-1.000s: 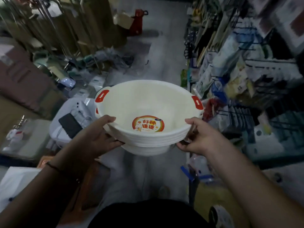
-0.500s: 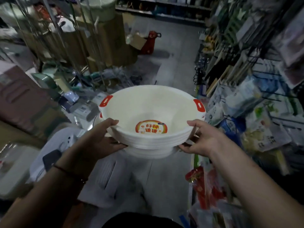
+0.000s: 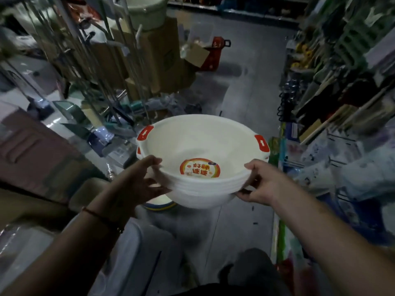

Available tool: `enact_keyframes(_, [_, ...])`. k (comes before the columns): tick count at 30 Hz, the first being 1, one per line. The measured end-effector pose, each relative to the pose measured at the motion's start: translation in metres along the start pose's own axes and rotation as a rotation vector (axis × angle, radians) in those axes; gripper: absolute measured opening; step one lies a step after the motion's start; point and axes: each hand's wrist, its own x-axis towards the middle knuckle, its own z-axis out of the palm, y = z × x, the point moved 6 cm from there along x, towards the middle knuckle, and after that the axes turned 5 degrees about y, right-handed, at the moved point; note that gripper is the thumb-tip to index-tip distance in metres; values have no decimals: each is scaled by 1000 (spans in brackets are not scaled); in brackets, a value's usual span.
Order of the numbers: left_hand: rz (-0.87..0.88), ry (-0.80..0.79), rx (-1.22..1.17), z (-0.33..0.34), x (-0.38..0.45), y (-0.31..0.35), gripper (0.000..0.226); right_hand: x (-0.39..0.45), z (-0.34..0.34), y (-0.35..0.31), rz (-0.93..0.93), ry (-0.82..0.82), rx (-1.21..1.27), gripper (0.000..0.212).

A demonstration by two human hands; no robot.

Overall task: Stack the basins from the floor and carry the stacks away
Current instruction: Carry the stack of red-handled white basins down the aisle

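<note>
A stack of several white basins (image 3: 198, 146) with red handle tabs and a round orange sticker inside is held up in front of me, above the floor. My left hand (image 3: 136, 184) grips the near left rim, thumb on top and fingers under the stack. My right hand (image 3: 259, 184) grips the near right rim the same way. Another basin (image 3: 159, 205) with a blue-yellow rim peeks out on the floor just below the stack.
A grey aisle floor (image 3: 241, 99) runs ahead between shelves of packaged goods (image 3: 342, 103) on the right and cardboard boxes (image 3: 149, 60), metal rods and clutter on the left. A red basket (image 3: 214, 53) stands far ahead. White plastic items (image 3: 132, 242) lie near my feet.
The view has advanced down the aisle and tilted up; floor items at left have slid back past me. Both hands keep the same hold on the stack.
</note>
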Motion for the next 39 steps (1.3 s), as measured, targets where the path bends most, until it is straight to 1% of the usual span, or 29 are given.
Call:
enact_keyframes(4, [-83,116,-54,10,42,19,71,47,48,-30,7,24,-194,37])
enact_keyframes(6, [-98,208,-102,14,62,27,58,73,78,-47,8,5,-305,37])
enact_keyframes(7, [-102,240,-131,16,73,32,56,86,95,-57,9,-11,-342,36])
enact_keyframes(9, [-115,293,-203,14,95,43,59,111,128,-76,19,-45,-405,37])
enact_keyframes(13, [-145,376,-346,9,138,66,65,166,199,-104,73,-129,-567,49])
enact_keyframes(15, [-137,417,-432,2,161,70,65,191,236,-111,65,-173,-675,49])
enact_keyframes(17, [-129,453,-529,-10,185,64,60,214,273,-111,49,-205,-786,46])
enact_keyframes(22, [-158,576,-647,-47,247,27,44,276,337,-76,77,-163,-1023,46])
enact_keyframes(26, [-179,632,-665,-92,325,-11,50,346,370,-35,79,-89,-1134,47])
enact_keyframes(28, [-212,623,-650,-108,360,-33,53,380,383,-15,87,-65,-1167,45])
enact_keyframes(30, [-261,608,-657,-115,395,-62,53,417,390,5,101,-57,-1204,44])
enact_keyframes(34, [-268,645,-766,-130,457,-127,42,499,398,49,161,-103,-1305,41])
enact_keyframes(39, [-341,742,-824,-135,516,-219,49,600,387,102,132,-164,-1558,42])
